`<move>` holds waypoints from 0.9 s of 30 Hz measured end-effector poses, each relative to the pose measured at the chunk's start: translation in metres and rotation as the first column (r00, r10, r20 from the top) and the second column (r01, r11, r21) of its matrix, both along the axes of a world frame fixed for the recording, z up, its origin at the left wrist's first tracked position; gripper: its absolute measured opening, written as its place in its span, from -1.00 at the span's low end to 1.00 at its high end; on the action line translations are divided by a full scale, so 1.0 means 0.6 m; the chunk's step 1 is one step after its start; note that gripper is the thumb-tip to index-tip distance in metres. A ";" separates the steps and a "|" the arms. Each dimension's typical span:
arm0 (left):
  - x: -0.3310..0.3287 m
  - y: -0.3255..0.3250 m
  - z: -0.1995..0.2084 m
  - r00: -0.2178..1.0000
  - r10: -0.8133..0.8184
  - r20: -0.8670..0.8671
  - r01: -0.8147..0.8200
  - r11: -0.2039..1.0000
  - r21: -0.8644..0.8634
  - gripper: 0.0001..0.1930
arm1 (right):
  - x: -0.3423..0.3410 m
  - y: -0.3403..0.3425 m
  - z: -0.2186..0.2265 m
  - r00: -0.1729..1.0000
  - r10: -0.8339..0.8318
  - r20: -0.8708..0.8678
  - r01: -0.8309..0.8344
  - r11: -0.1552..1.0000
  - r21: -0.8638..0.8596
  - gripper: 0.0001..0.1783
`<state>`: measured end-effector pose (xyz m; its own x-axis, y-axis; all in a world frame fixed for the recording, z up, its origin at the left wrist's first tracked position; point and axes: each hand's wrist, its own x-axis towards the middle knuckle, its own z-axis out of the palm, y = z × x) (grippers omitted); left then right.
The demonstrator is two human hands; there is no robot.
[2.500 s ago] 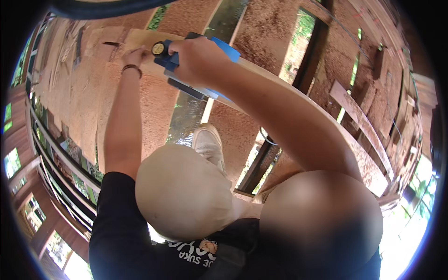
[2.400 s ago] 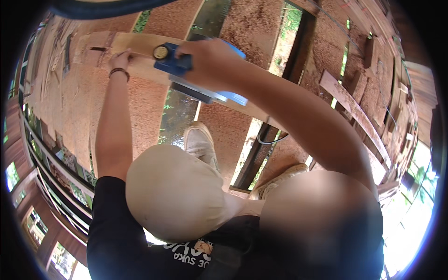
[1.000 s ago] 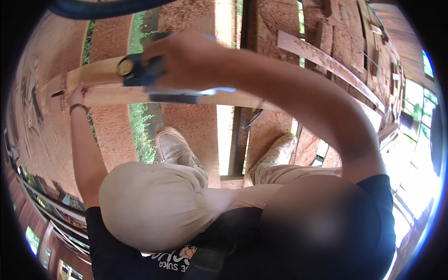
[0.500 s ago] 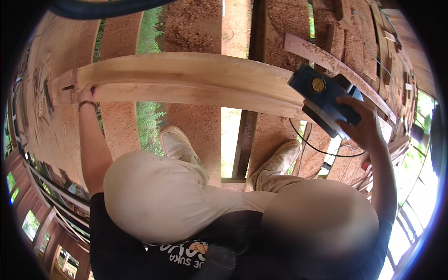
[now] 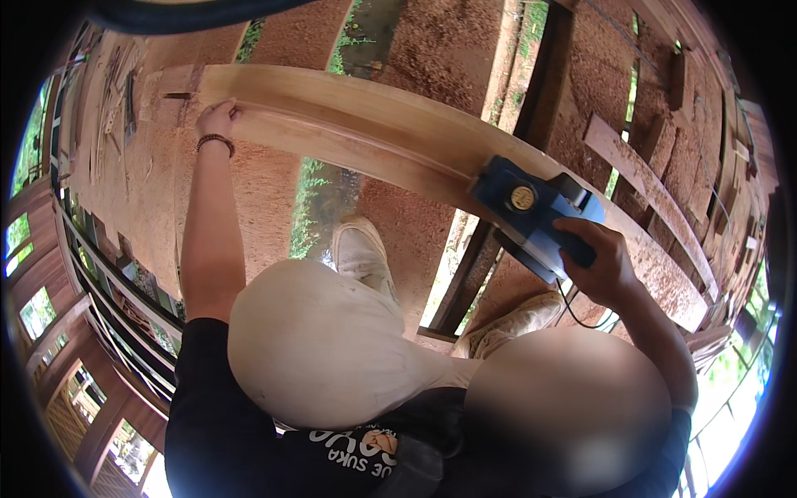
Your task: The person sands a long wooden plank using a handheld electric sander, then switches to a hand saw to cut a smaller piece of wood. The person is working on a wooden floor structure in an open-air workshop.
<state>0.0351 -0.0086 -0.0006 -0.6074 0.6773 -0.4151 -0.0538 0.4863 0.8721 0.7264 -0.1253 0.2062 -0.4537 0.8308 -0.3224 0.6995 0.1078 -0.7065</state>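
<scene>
A long, pale wooden board (image 5: 349, 109) with a stepped groove along it lies across the planks in front of me. My left hand (image 5: 217, 119) grips the near edge at its left end, fingers curled; a beaded bracelet circles that wrist. To the right, a blue electric hand planer (image 5: 516, 199) with a round yellow badge rests over the board. My right hand (image 5: 604, 259) wraps round the planer's rear handle. The planer's underside is hidden. A black cord (image 5: 573, 311) hangs beside it.
Wide planks (image 5: 440, 62) covered in reddish shavings have open gaps between them. A curved wood strip (image 5: 647, 195) lies at the right. My shoes (image 5: 363, 253) stand close to the near side of the board. Wood scraps (image 5: 116, 100) lie at far left.
My right hand has brought the planer leftward along the board, nearer my left hand. The left hand still holds the board's end. The whole view has shifted and turned somewhat.
</scene>
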 end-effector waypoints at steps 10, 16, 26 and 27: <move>0.057 -0.002 0.012 0.998 0.057 0.008 -0.057 0.995 0.086 -0.87 | -0.367 0.148 -0.013 0.984 0.179 -0.002 -0.179 0.984 0.001 -0.51; -0.031 -0.001 -0.048 0.992 -0.116 -0.046 0.118 0.992 0.047 -0.88 | -0.484 0.202 -0.028 0.949 0.309 -0.063 -0.299 0.946 0.126 -0.57; -0.055 0.047 -0.094 0.909 -0.062 -0.412 0.033 0.997 -0.075 -0.60 | -0.040 0.137 0.095 0.980 -0.060 0.191 0.031 0.988 0.152 -0.56; -0.053 0.053 -0.097 0.904 -0.097 -0.416 0.038 0.988 -0.147 -0.58 | 0.002 0.122 0.104 0.966 -0.128 0.224 0.090 0.981 0.171 -0.56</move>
<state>0.0031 0.0230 -0.0589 -0.6998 0.6800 -0.2188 0.3415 0.5875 0.7336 0.7276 -0.0522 0.2685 -0.2853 0.9200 -0.2687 0.8562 0.1187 -0.5028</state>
